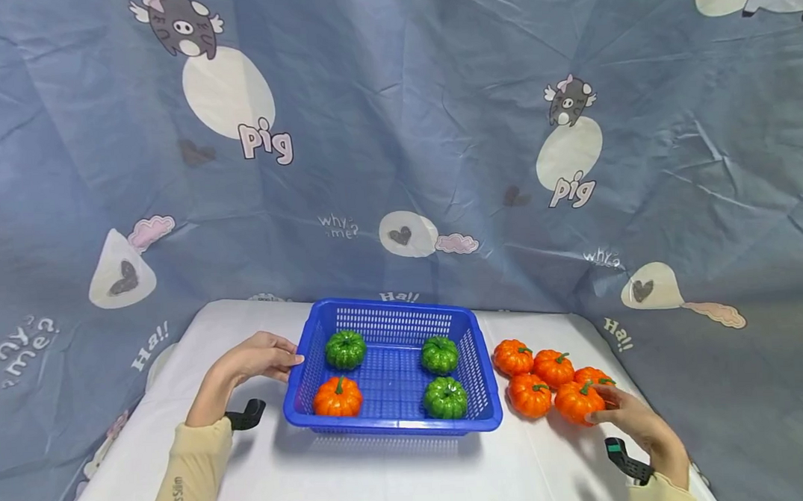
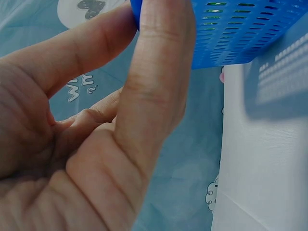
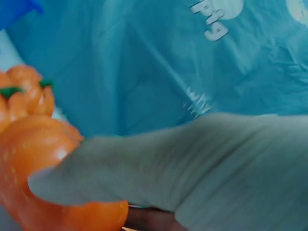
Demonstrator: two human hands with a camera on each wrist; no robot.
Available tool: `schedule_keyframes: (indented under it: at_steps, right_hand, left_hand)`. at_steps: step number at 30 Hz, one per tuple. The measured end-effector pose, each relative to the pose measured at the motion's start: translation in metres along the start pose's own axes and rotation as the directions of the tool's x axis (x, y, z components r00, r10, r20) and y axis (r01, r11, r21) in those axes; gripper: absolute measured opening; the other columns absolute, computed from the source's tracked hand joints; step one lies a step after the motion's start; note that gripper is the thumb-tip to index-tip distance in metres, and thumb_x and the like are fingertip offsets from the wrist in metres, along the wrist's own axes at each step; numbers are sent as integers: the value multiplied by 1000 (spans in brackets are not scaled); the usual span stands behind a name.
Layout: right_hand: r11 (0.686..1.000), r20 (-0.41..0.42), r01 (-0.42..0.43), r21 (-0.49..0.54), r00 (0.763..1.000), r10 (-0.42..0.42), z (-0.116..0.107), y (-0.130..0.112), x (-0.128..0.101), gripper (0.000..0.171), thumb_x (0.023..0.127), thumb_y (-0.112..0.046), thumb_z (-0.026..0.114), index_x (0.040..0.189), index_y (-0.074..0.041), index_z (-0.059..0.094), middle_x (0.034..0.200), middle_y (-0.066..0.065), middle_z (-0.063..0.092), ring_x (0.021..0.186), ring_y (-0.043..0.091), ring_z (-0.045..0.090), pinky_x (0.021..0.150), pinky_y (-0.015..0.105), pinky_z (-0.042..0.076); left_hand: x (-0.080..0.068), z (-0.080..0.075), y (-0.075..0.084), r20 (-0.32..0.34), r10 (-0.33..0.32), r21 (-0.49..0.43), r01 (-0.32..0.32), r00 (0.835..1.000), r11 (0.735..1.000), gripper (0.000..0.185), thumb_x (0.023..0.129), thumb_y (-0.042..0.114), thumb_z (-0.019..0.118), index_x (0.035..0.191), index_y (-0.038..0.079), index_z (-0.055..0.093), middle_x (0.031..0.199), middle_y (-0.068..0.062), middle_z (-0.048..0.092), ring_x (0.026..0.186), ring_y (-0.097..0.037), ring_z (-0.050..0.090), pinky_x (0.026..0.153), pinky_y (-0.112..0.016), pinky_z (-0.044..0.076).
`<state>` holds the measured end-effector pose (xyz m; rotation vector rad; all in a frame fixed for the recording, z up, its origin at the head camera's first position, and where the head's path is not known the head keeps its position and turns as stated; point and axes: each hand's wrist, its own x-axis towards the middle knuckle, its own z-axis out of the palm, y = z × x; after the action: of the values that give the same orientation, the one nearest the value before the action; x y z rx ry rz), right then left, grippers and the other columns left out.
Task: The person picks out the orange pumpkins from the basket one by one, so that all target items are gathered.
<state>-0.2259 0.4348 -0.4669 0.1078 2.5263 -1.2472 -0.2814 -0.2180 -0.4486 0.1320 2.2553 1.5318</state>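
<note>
In the head view a blue plastic basket (image 1: pixel 390 425) with slotted walls holds three small green pumpkins, one at left (image 1: pixel 345 350) and two at right, plus an orange pumpkin (image 1: pixel 338 397) in its front left corner. My left hand (image 1: pixel 261 359) pinches the basket's left rim between thumb and fingers; the left wrist view shows the basket wall (image 2: pixel 240 29) beyond the fingertips. On the right, my right hand (image 1: pixel 627 412) grips the nearest pumpkin (image 1: pixel 576 403) of an orange group, thumb on its near side. In the right wrist view that orange pumpkin (image 3: pixel 29 159) lies under the thumb.
Several other orange pumpkins (image 1: pixel 530 396) sit close together right of the basket, touching or overlapping the gripped one in view. A white-covered table (image 1: pixel 385 483) lies beneath everything. Behind it hangs a blue cloth (image 1: pixel 369 132) with pig prints. Each wrist wears a black device (image 1: pixel 247 415).
</note>
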Motion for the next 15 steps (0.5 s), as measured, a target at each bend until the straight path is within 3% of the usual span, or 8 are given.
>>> schedule_keyframes:
  at_steps: [7, 11, 15]
  right_hand:
    - [1000, -1, -20, 3, 1000, 20, 13, 10, 13, 77, 85, -9, 66, 142, 18, 21, 147, 39, 23, 136, 54, 25, 110, 64, 27]
    - [998, -18, -32, -59, 999, 31, 17, 4, 15, 78, 83, -8, 67, 139, 22, 22, 145, 42, 25, 134, 56, 26, 109, 64, 28]
    - [986, -51, -39, -159, 998, 31, 17, -8, 13, 75, 83, -13, 70, 136, 22, 29, 138, 43, 35, 128, 56, 35, 104, 63, 36]
  left_hand:
    - [-1, -1, -3, 15, 7, 14, -7, 1000, 1000, 47, 91, 20, 65, 121, -16, 54, 94, -14, 71, 78, -21, 71, 77, -37, 60]
    - [-1, -1, -3, 13, -4, 4, 4, 1000, 1000, 43, 91, 19, 66, 118, -13, 57, 92, -12, 71, 78, -21, 71, 79, -40, 60]
    - [-1, 0, 0, 3, -8, 4, 8, 1000, 1000, 40, 91, 19, 66, 116, -11, 58, 90, -11, 71, 77, -21, 70, 79, -39, 60]
